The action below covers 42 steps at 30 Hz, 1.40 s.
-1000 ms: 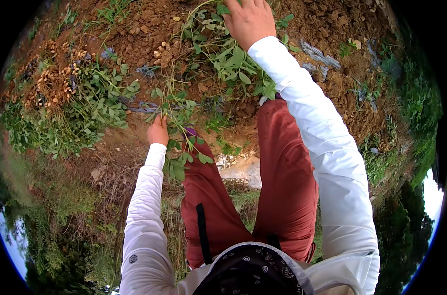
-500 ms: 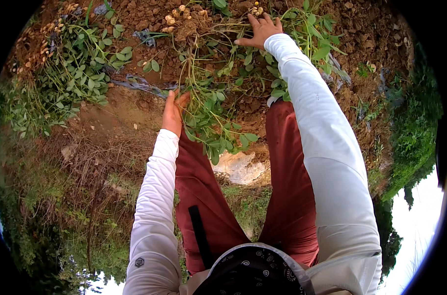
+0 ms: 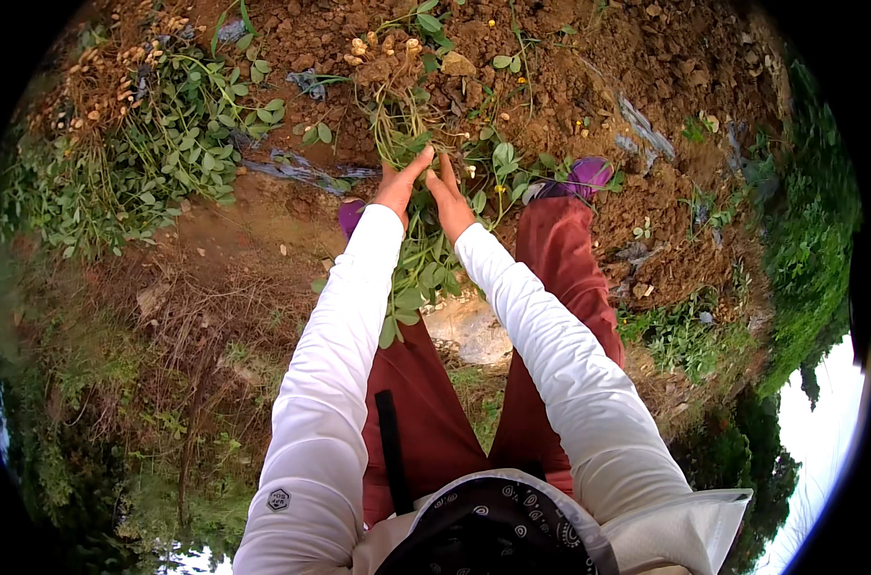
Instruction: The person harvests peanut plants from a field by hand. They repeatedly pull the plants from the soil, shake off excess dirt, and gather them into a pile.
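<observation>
A bunch of uprooted peanut plants [image 3: 422,259] lies between my legs, leaves toward me and roots away from me. My left hand [image 3: 398,190] grips the stems from the left side. From the right, my right hand [image 3: 449,199] presses in against the same bunch, its fingertips close to the left thumb. Most of the fingers are hidden by stems and leaves. Pale peanut pods [image 3: 383,46] cluster on the roots at the far end.
A larger heap of peanut plants [image 3: 182,144] with many pods lies at the left. Torn plastic film [image 3: 301,171] pokes from the brown soil [image 3: 570,77]. Purple shoes [image 3: 589,177] stand at the bed's edge, by a pale stone [image 3: 469,331]. Dry grass slopes away at lower left.
My right hand has come in from the far right, where it was spread over plants, to beside my left. Plants that lay spread to the right are now gathered between both hands.
</observation>
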Motion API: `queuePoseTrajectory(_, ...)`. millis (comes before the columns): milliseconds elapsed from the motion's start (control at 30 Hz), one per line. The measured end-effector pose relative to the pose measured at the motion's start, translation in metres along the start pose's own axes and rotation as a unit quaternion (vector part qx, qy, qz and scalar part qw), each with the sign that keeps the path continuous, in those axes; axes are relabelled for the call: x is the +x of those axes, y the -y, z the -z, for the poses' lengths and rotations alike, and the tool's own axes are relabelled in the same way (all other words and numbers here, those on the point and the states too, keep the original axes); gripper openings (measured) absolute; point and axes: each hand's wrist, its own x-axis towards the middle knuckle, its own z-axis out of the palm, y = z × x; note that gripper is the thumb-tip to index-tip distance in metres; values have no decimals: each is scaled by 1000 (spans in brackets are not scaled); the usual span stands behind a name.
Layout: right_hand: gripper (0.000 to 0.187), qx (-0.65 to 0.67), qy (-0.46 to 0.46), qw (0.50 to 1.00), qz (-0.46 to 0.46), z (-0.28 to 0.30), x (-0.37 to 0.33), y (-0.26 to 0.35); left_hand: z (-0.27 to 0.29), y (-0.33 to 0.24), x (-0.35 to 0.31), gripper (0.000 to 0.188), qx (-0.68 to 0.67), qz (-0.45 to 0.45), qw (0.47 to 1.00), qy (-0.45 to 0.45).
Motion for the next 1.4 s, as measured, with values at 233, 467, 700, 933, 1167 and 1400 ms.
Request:
queuePoseTrajectory(233,73,-261,-140,930,217,-22,-92,22,16,-11,-50,47,45,15,985,167)
queuePoseTrajectory(467,70,-23,-300,953,42,-10,-139,31,-9,5,-117,32,76,-93,993,18)
queuePoseTrajectory(700,82,338,-56,938,57,27,-167,102,-56,-30,-197,25,161,-295,938,89)
queuePoseTrajectory(933,42,364,-73,867,333,83,-212,266,-130,-147,-306,32,231,-678,696,40)
queuePoseTrajectory(1167,32,123,-183,855,470,99,-134,291,-104,-171,-264,63,279,-640,714,-57)
queuePoseTrajectory(1400,65,-304,-184,923,-150,77,57,69,-72,-8,-72,62,425,-164,890,13)
